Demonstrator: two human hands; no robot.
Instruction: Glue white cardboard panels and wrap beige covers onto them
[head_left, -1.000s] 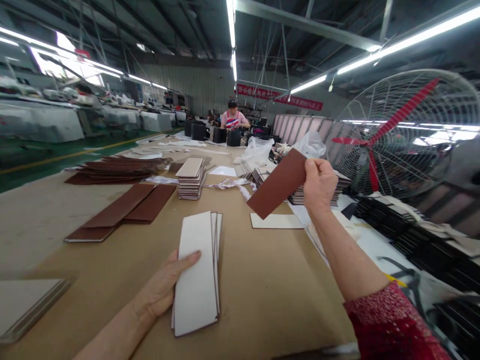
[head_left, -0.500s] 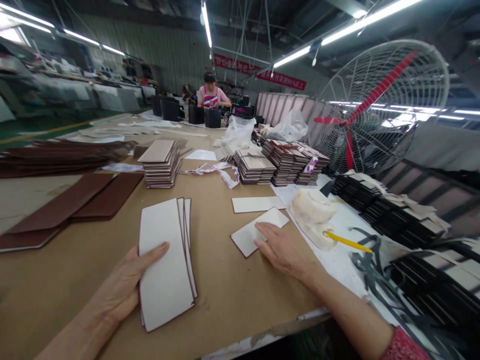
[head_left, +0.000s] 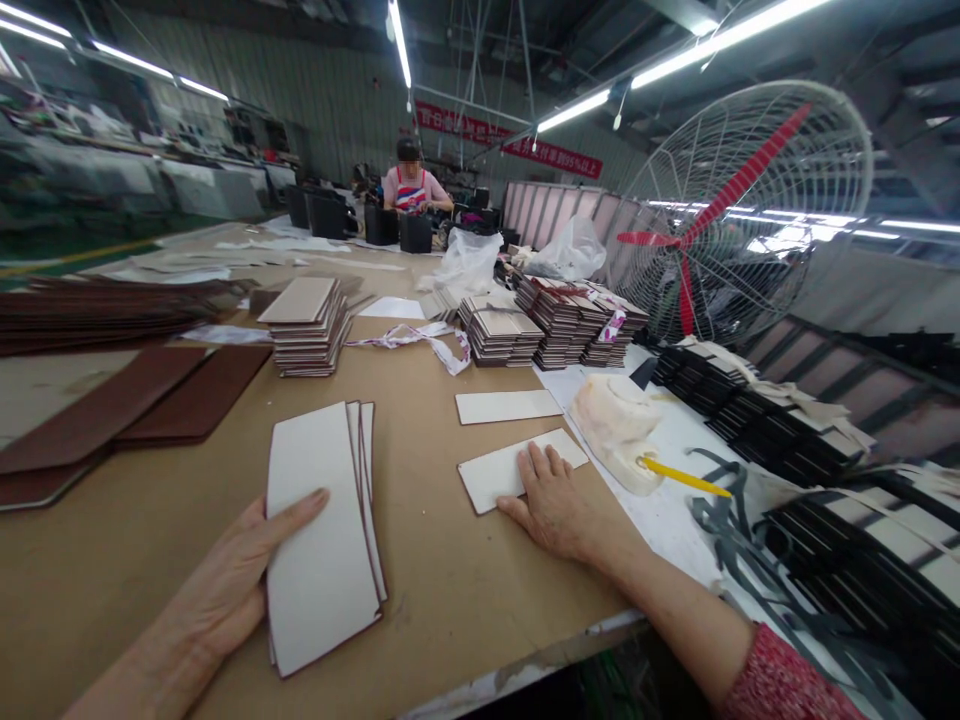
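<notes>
My left hand (head_left: 221,585) grips a small fanned bundle of off-white rectangular panels (head_left: 322,545) with dark edges, its thumb lying across the top one. The fingers beneath the bundle are hidden. On the brown tabletop, my right hand (head_left: 551,505) lies with fingers spread over the right part of a single off-white panel (head_left: 484,480), palm down. Just beyond that, a second loose panel (head_left: 510,406) rests flat, apart from the hand.
Stacked panels (head_left: 304,330) stand behind the bundle, with tied stacks (head_left: 499,335) farther right. Brown sheets (head_left: 187,400) lie left. A cream-coloured lump (head_left: 615,425) holds a yellow stick (head_left: 686,478). Black bundles (head_left: 862,550) and a large fan (head_left: 742,210) are right. A co-worker (head_left: 412,185) sits beyond.
My right hand has spread flatter over the panel, which has turned to lie closer in line with the loose one behind. My left hand still holds its bundle. The view has shifted slightly.
</notes>
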